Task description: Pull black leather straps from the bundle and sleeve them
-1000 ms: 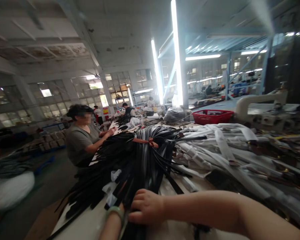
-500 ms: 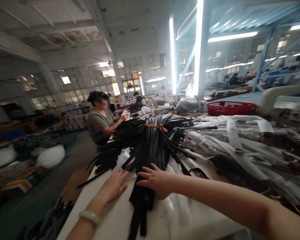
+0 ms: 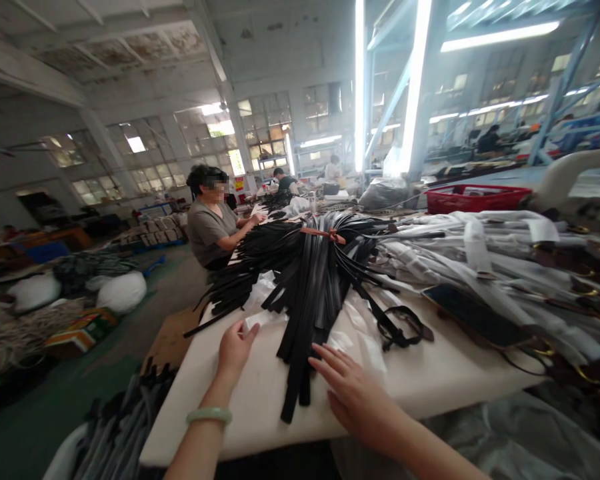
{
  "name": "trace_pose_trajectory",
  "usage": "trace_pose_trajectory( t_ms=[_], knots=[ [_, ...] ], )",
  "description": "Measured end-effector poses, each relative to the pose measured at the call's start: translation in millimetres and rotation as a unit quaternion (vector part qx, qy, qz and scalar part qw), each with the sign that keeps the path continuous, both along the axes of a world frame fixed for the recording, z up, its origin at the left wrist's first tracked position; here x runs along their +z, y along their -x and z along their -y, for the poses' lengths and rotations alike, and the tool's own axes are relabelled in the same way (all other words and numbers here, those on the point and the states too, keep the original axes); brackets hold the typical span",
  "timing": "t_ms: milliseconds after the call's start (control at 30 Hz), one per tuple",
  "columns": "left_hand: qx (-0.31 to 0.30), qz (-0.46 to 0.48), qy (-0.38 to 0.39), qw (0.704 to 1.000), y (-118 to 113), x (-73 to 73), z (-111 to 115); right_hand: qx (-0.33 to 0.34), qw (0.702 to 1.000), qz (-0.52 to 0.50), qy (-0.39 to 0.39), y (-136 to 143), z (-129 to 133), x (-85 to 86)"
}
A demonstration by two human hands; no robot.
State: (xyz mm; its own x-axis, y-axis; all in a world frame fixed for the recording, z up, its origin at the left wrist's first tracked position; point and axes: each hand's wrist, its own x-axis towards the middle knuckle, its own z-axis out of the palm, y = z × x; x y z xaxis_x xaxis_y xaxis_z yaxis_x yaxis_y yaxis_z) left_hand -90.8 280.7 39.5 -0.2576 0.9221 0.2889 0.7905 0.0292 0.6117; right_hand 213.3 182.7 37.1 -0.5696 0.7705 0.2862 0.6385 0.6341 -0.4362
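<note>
A thick bundle of black straps (image 3: pixel 314 287), bound near its top by a reddish-brown tie (image 3: pixel 324 234), lies on the pale padded table (image 3: pixel 260 413) with its loose ends toward me. Left of those ends, my left hand (image 3: pixel 236 348) has its thumb and fingers at the edge of a thin white sheet (image 3: pixel 265 321), seemingly pinching it. My right hand (image 3: pixel 345 383) is spread with fingers stretched out, its fingertips beside the strap ends on the right. Beyond it lies a looped black strap (image 3: pixel 403 327).
White-wrapped straps (image 3: pixel 475 260) pile up on the right, near a dark flat object (image 3: pixel 475 313) and a red basket (image 3: pixel 477 199). A person (image 3: pixel 213 220) stands at the table's far left side. More dark straps (image 3: pixel 125 420) stand low at left.
My right hand has drawn back off the straps toward the right. My left hand has moved off the strap ends to the white sheet. The view has shifted, showing more of the table's near edge.
</note>
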Motion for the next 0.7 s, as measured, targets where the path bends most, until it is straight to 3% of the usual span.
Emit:
trace_pose_trajectory(
  t_ms=[167,300,367,433,500,533,600,700],
  knots=[
    [0.074,0.032,-0.041,0.996,-2.1,2.0,-3.5,-0.147,0.989,-0.002,-0.003,-31.1,13.9,-6.7],
    [0.075,0.057,-0.072,0.993,-11.9,5.7,33.0,-0.164,0.986,-0.036,-0.004,-54.9,30.6,-23.2],
    [0.018,0.051,-0.095,0.994,-35.8,8.4,65.4,-0.167,0.985,-0.042,-0.024,-60.3,37.8,-31.2],
    [-0.099,0.015,-0.123,0.987,-70.2,11.5,98.7,-0.175,0.983,-0.027,-0.039,-62.4,43.0,-37.0],
    [-0.281,-0.156,-0.123,0.939,-106.5,14.2,122.6,-0.174,0.984,-0.003,-0.049,-63.5,45.6,-39.2],
    [-0.333,-0.222,-0.108,0.91,-122.5,14.8,128.7,-0.171,0.984,0.006,-0.052,-64.6,46.2,-38.8],
    [-0.367,-0.306,-0.057,0.877,-146.4,13.6,129.4,-0.173,0.983,0.008,-0.057,-69.9,47.3,-35.5],
    [-0.324,-0.328,-0.001,0.887,-160.0,5.9,114.0,-0.204,0.978,-0.003,-0.048,-89.0,56.0,-29.4]
  ],
)
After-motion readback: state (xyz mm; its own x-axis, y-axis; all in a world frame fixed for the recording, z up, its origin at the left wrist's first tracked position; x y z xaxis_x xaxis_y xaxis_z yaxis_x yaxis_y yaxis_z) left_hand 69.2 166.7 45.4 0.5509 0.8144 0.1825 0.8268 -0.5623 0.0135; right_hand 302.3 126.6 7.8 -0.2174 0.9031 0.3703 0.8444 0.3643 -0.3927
